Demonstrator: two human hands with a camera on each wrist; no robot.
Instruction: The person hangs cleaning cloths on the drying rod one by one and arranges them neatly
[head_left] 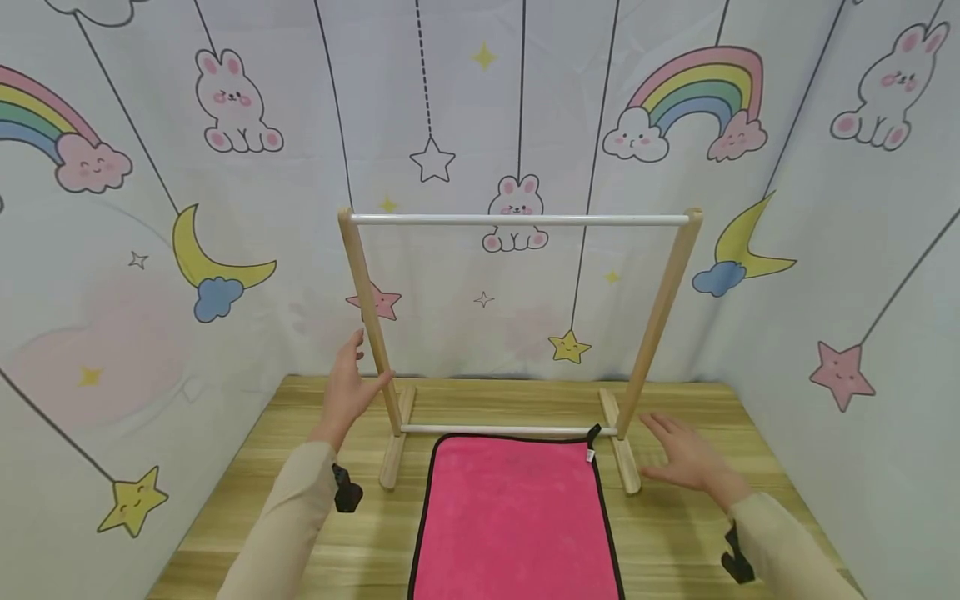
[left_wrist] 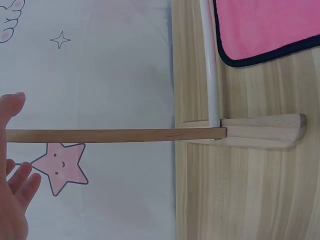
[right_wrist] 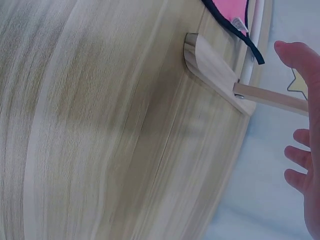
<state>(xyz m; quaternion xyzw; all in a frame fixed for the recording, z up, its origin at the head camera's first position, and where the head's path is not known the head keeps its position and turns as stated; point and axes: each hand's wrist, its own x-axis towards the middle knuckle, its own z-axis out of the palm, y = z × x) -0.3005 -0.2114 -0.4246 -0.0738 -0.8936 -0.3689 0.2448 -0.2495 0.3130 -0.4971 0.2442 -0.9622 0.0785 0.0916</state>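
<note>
Wood-grain table (head_left: 360,558), lower frame: pink cloth (head_left: 513,517), bottom centre. Wooden rack (head_left: 450,220), centre; left hand (head_left: 351,396) spread near its left post (head_left: 366,300), right hand (head_left: 688,457) spread, lower right

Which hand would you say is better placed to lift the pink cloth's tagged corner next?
Probably the right hand: it is nearer the tag on the pink cloth; the left hand is beside the left post.

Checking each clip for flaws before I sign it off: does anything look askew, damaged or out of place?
Nothing stands out: the wooden rack stands upright, its white rails attached, and the pink cloth lies flat where visible; its dark corner tab resembles a hanging loop.
</note>
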